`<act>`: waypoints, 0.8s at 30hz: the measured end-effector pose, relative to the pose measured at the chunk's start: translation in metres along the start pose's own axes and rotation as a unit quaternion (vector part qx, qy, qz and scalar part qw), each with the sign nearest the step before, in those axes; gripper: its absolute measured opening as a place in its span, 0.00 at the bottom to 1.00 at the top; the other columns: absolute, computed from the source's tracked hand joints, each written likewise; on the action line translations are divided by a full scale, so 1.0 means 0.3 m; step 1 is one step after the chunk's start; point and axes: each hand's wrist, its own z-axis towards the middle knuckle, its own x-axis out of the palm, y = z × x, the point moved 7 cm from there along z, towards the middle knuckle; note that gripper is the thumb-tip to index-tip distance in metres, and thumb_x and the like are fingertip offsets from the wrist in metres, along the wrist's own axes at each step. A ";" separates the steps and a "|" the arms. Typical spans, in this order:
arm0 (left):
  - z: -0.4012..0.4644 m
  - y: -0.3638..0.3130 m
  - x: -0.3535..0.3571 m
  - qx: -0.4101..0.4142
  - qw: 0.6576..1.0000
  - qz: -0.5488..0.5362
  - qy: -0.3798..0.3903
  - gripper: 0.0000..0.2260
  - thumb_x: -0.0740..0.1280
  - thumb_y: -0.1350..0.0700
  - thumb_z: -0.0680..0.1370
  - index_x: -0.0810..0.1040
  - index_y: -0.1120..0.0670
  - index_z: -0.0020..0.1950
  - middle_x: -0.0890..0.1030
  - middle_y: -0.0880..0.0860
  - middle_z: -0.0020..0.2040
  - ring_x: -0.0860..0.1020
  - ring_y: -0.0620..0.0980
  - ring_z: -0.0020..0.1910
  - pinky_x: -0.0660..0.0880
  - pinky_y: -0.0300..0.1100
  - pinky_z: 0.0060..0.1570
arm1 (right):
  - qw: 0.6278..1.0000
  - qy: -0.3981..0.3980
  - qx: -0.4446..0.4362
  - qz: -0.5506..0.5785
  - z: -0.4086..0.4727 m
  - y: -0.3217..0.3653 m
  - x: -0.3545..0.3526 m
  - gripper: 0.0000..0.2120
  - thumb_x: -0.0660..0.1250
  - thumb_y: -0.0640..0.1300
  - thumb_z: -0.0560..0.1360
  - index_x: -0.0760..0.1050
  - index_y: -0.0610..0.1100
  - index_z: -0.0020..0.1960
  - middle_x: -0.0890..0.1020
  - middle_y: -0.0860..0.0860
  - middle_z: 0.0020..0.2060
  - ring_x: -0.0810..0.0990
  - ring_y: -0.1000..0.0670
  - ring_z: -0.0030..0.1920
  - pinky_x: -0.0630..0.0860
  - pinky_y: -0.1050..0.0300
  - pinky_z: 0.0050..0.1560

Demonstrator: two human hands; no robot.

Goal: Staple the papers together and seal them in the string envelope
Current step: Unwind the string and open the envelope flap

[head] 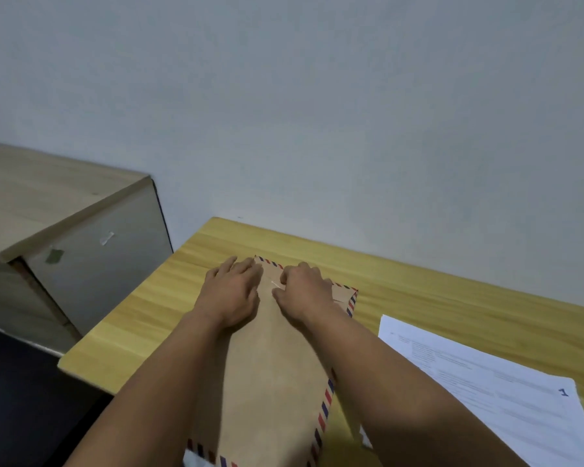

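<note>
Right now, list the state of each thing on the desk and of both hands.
Envelope: flat on the desk, flap end far from the person.
String: pinched by the right hand.
Papers: outside the envelope, flat on the desk.
Left hand: fingers straight, pressing the envelope.
Right hand: fingers curled at the string.

Two bare forearms reach into the head view from the lower edge, with no sleeves, cuffs or gloves on the parts that show. The left hand and the right hand are bare too: no rings, watch, bracelet or strap shows on the fingers or wrists. The forearms are smooth and unmarked, broad near the camera and narrowing toward the wrists. Fingernails are too small to make out.
</note>
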 end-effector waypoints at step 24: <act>-0.015 0.001 0.087 -0.017 1.000 -0.017 -0.013 0.30 0.45 0.44 0.79 0.58 0.44 0.82 0.56 0.44 0.82 0.51 0.50 0.82 0.47 0.57 0.79 | 0.927 -0.058 -0.005 0.370 0.000 -0.245 -0.063 0.05 0.64 0.41 0.82 0.77 0.45 0.49 0.83 0.55 0.37 0.80 0.52 0.38 0.76 0.55 0.45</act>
